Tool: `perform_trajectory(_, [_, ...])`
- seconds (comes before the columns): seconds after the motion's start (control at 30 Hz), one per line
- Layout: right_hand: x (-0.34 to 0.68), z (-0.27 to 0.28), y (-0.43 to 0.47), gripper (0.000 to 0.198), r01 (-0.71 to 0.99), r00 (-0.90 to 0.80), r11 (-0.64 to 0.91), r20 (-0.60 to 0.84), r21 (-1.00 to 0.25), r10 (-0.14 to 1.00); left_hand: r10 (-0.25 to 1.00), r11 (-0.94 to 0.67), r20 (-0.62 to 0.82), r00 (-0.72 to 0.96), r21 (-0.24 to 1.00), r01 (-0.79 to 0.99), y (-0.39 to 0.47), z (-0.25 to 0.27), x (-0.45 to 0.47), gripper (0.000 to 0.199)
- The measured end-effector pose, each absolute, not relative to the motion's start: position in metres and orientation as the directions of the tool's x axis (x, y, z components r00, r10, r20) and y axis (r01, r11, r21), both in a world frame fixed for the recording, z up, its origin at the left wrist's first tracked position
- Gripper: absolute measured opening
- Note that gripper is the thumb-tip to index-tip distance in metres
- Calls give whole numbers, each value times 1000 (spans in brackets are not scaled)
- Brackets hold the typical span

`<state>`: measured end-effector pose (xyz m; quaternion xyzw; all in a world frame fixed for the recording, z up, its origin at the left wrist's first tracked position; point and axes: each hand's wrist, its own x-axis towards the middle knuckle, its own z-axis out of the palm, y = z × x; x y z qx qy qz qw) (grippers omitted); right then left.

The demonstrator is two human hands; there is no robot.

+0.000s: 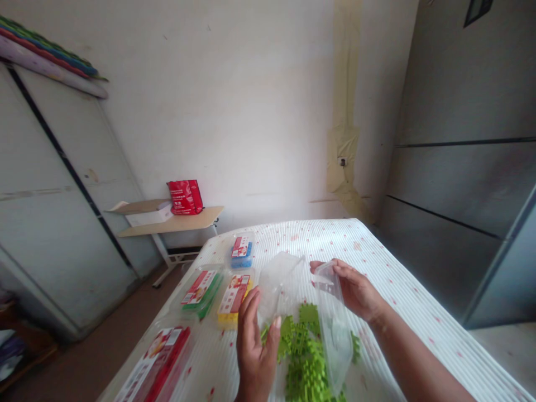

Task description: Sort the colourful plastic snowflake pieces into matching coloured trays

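Both hands hold a thin, crinkled clear plastic bag (330, 329) (its mouth spread): left hand (255, 346) pinching the near edge, right hand (355, 290) the far edge, above knobbly lime-green plastic blocks (304, 357) on the striped-cloth bench (402, 301).

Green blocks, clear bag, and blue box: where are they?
Green blocks (307, 363), head view, middle of the pile.
Clear bag (335, 329), head view, its hanging side.
Blue box (242, 252), head view, its label.
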<state>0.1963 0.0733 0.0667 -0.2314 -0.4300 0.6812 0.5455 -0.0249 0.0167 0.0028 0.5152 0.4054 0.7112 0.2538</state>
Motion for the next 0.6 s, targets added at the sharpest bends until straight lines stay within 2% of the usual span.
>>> perform_trajectory(0.13, [204, 69, 77, 17, -559, -167, -10, 101, -829, 981, 820, -481, 408, -401, 871, -98, 20, 12, -24, 56])
perform_trajectory(0.3, [221, 58, 88, 23, -490, 86, -33, -86, -871, 993, 885, -374, 198, -421, 841, -392, 25, 23, -24, 55])
perform_trajectory(0.37, [227, 51, 92, 22, -469, 168, -39, -133, -882, 977, 930, -295, 111, -351, 794, -531, 27, 23, -26, 57])
perform_trajectory(0.47, [229, 43, 94, 25, -466, 264, 19, -118, -884, 957, 981, -140, 1, -196, 706, -694, 29, 18, -27, 64])
perform_trajectory(0.6, [225, 43, 91, 28, -461, 304, 91, -60, -882, 951, 996, 18, -79, -39, 616, -788, 26, 15, -24, 65])
